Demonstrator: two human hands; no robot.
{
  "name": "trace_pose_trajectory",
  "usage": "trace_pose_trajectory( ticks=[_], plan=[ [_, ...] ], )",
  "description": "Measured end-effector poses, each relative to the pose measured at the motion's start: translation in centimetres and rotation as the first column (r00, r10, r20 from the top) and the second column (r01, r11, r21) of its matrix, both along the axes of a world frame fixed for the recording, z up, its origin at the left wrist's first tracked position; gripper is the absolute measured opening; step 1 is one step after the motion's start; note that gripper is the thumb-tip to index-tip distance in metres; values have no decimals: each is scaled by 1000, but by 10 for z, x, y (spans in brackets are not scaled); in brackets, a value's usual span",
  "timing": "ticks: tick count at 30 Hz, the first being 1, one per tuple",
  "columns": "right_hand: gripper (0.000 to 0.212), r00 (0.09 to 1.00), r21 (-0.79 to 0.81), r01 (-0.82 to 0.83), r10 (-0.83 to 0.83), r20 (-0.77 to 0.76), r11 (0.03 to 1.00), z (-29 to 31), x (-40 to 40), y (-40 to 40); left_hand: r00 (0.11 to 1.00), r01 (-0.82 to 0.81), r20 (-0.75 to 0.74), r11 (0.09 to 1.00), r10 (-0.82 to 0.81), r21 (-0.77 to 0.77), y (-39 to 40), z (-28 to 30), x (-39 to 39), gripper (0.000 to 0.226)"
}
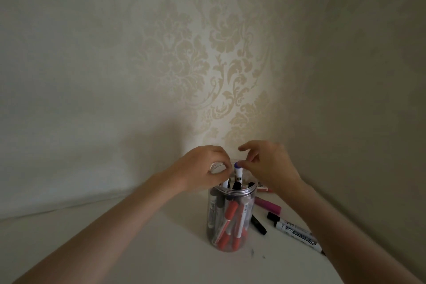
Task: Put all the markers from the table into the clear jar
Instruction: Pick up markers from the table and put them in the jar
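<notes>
Three markers [296, 233] beside jar [230, 217].

Jar [231, 219]: I see clear, glossy plastic with a ridged, threaded rim.
Markers in jar [230, 221]: smooth plastic barrels, red and black caps, faint sheen.
Pink marker [268, 205]: matt plastic, as far as I can tell.
White marker [297, 233]: printed label wrap, black plastic cap.
Table [138, 249]: smooth, matt white surface.
Wall [219, 53]: matt wallpaper, lightly sheened floral pattern.
</notes>
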State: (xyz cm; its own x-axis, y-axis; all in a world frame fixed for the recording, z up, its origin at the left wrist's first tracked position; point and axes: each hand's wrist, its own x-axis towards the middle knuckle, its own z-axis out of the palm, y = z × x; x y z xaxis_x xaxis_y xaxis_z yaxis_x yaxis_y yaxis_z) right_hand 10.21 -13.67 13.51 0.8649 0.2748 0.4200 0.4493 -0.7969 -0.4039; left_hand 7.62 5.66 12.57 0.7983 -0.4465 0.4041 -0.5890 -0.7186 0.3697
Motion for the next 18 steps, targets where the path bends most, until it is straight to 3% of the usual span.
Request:
trace_pose_trajectory(
  ticks=[7,10,12,13,15,18],
  plan=[
    [10,995,184,41,-24,-94,982,-5,-5,-43,995,60,-91,991,-49,123,-10,5,5,34],
    [28,947,-74,148,-163,-278,986,-57,-11,-96,999,52,-15,992,-51,114,-5,-3,8,29],
    [48,876,-351,169,-303,-374,921,-104,-20,-120,997,5,74,999,-9,52,-2,-11,9,35],
    [50,863,-417,185,-350,-363,890,-122,-25,-126,995,-14,100,999,10,32,-1,-13,9,41],
    [41,884,-399,212,-349,-310,892,-141,-30,-134,998,-43,42,998,41,44,-3,-13,6,52],
    [14,919,-269,167,-249,-307,948,-135,-34,-132,983,-84,-154,991,99,100,-5,-10,7,44]
  ],
)
